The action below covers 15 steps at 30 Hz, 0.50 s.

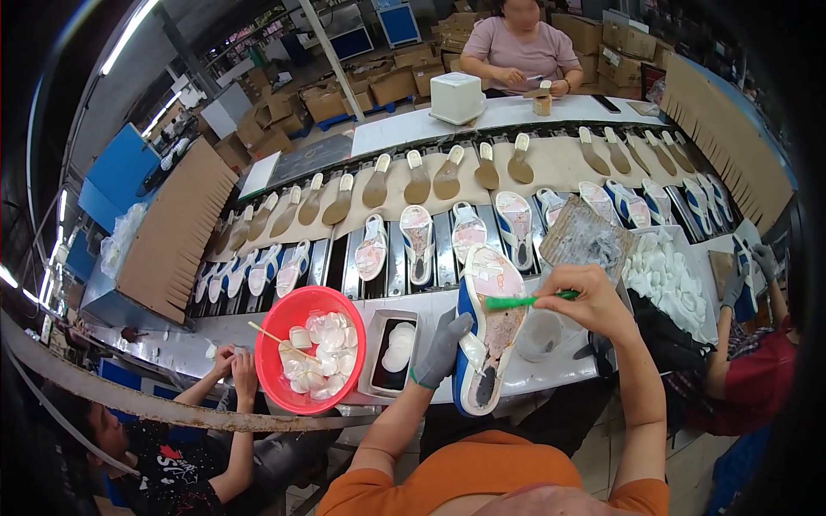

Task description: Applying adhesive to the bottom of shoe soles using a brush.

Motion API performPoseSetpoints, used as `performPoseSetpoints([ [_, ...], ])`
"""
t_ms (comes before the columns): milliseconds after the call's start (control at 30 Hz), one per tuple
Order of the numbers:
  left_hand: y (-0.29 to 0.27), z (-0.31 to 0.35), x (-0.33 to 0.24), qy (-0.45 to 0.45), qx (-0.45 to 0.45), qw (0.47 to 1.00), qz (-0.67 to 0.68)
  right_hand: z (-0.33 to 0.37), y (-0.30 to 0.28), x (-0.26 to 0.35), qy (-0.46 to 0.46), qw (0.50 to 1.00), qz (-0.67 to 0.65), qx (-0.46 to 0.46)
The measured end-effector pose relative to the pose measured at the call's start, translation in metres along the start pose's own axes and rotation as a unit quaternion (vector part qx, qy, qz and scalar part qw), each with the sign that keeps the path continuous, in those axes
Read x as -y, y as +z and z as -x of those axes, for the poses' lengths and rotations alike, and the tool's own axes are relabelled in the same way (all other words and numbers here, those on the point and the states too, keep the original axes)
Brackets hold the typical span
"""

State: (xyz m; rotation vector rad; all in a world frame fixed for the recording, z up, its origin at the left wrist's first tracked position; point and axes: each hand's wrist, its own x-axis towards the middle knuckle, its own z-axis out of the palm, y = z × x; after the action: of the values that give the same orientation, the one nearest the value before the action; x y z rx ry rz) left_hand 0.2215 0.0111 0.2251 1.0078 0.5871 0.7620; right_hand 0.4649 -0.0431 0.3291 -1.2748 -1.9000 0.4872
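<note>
My left hand (pixel 440 348), in a grey glove, grips the side of a blue-and-white sandal (pixel 503 331) held tilted up in front of me. Its bare footbed faces me, pinkish at the top and dark toward the heel. In the bare fingers of my right hand (pixel 589 297) is a green-handled brush (pixel 516 302), lying across the upper footbed. Whether its bristles touch the surface I cannot tell. Beneath my right hand stands a clear plastic tub (pixel 542 334). Close to my left hand, a small box (pixel 375 348) holds white round pads (pixel 398 347).
A red basin (pixel 271 357) of white pads and a stick stands left. Beyond, a conveyor carries rows of sandals (pixel 419 245) and brown insoles (pixel 376 182). White pieces (pixel 662 275) fill a box at right. Co-workers sit left, right and across; a white container (pixel 457 97) stands opposite.
</note>
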Motion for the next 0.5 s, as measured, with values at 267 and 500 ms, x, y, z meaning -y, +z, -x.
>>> performPoseSetpoints([
  [267, 0.006, 0.003, -0.007, -0.001, 0.032, 0.999, -0.026, -0.012, 0.01, -0.002, 0.05, 0.997, 0.005, -0.055],
  [500, 0.007, 0.002, -0.006, 0.007, 0.025, 0.999, -0.029, -0.014, 0.005, 0.002, 0.03, 0.999, -0.014, -0.007],
])
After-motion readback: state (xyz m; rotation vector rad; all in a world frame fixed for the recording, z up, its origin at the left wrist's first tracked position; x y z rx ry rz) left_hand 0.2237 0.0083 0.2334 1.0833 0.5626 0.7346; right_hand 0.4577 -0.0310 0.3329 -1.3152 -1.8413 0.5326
